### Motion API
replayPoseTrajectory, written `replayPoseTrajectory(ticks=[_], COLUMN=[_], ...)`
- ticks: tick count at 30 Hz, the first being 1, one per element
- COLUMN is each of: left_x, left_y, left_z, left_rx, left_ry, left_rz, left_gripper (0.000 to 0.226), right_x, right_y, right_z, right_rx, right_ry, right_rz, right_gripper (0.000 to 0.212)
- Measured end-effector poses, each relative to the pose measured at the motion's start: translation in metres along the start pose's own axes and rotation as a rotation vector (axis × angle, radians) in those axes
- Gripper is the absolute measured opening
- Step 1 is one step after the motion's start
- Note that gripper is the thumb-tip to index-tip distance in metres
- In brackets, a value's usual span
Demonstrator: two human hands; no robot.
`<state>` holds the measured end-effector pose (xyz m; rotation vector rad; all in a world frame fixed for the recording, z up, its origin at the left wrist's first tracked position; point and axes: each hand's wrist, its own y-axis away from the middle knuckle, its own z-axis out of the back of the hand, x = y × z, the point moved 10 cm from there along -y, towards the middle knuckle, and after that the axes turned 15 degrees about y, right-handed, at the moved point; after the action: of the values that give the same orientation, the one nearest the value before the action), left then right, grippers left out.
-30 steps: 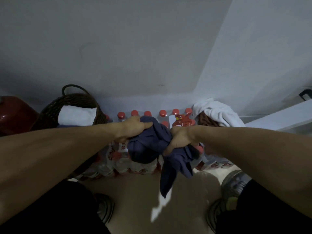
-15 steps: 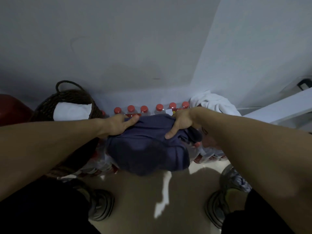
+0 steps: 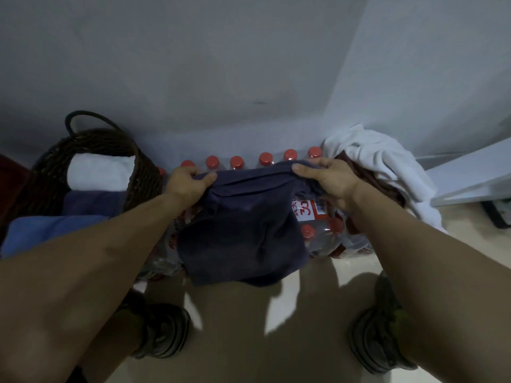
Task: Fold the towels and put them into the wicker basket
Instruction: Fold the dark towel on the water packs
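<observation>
A dark navy towel hangs spread in front of me, held by its top edge. My left hand pinches the left corner and my right hand pinches the right corner. The towel drapes over shrink-wrapped bottles with red caps. The dark wicker basket stands at the left and holds a folded white towel, a folded dark blue towel and a lighter blue towel. A crumpled white towel lies at the right over a brown cloth.
The wall rises close behind the bottles. A white shelf board juts in at the right. My two shoes stand on the pale floor below the towel. A dark red object sits at the far left edge.
The bunched navy towel has been pulled open. My hands moved apart along its top edge and it now hangs flat and wider.
</observation>
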<state>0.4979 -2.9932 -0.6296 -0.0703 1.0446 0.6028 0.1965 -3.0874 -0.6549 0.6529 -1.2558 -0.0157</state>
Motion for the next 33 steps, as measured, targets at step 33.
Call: replayPoseTrajectory(ticks=[33], left_x=[-0.009], left_y=[-0.043], left_z=[0.040], left_rx=[-0.374], left_ry=[-0.056], left_rz=[-0.254], left_gripper=[0.020], right_x=[0.028], right_y=[-0.015], right_z=[0.034], right_rx=[-0.668], right_ry=[0.965], right_rz=[0.076], right_gripper=[0.036])
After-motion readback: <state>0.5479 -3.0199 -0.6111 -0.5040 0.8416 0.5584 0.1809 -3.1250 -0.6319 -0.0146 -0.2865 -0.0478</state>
